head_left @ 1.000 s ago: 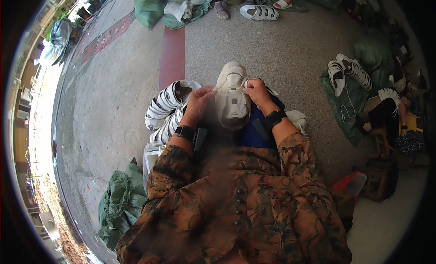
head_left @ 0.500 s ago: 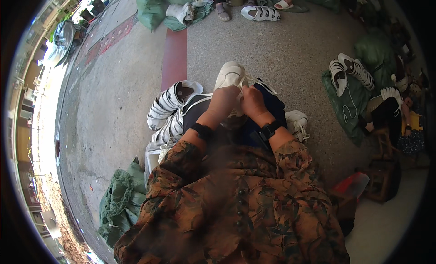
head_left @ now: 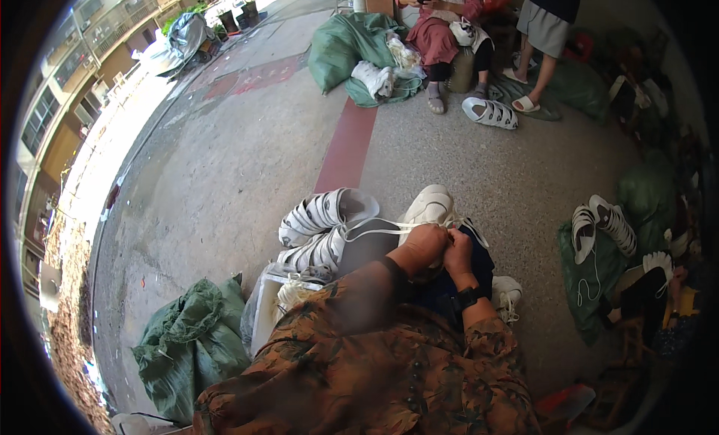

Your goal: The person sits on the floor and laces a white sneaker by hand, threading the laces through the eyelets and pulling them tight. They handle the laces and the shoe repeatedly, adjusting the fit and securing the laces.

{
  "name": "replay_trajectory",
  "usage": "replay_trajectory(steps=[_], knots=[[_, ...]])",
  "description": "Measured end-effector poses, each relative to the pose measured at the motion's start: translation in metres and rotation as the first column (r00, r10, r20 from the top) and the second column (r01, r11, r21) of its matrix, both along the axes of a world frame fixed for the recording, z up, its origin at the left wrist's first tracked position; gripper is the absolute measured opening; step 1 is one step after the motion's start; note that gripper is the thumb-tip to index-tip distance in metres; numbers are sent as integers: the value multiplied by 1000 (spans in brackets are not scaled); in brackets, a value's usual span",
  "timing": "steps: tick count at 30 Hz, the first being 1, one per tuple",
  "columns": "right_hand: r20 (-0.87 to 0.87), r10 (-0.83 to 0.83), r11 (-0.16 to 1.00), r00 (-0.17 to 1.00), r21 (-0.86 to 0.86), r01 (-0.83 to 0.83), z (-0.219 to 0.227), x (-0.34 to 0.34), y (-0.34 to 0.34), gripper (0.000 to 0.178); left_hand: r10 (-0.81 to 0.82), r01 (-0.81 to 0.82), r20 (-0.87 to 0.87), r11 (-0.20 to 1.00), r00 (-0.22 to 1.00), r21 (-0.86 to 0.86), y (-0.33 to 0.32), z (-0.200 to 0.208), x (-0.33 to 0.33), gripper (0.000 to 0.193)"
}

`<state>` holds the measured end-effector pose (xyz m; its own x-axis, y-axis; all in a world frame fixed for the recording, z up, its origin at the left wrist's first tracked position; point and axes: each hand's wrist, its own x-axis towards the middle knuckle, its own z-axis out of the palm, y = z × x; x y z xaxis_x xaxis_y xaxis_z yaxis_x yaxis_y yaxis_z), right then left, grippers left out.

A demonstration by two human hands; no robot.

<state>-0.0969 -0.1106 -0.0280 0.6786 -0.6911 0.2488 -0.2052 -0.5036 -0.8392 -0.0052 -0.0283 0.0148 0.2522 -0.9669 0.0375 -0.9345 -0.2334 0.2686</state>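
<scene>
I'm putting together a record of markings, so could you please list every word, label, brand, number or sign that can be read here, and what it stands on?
No text can be read.
White shoe at the left hand and right hand: nothing legible.
Strappy white shoes: any marks too small to read.
Black wristband: nothing legible.
Buildings: too small to read.

Harsh glare at left, dim right, fisheye-curved edges
</scene>
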Motion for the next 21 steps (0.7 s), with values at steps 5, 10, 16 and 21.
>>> replay_trajectory(steps=[5,10,16,21], knots=[[-133,-42,999,990,-17,40,5,-4,-6,6,12,-6,-90,998,996,65,31,34,0,12],[-42,5,905,999,-424,-22,18,4,10,5,91,-148,-407,983,909,-111,87,-1,28,16],[-158,225,815,961,-510,-275,23,19,24,7,279,-423,-915,895,291,139,123,14,55,25],[-165,236,828,958,-482,-287,20,23,27,9,166,-464,-984,869,-62,176,130,1,60,13]])
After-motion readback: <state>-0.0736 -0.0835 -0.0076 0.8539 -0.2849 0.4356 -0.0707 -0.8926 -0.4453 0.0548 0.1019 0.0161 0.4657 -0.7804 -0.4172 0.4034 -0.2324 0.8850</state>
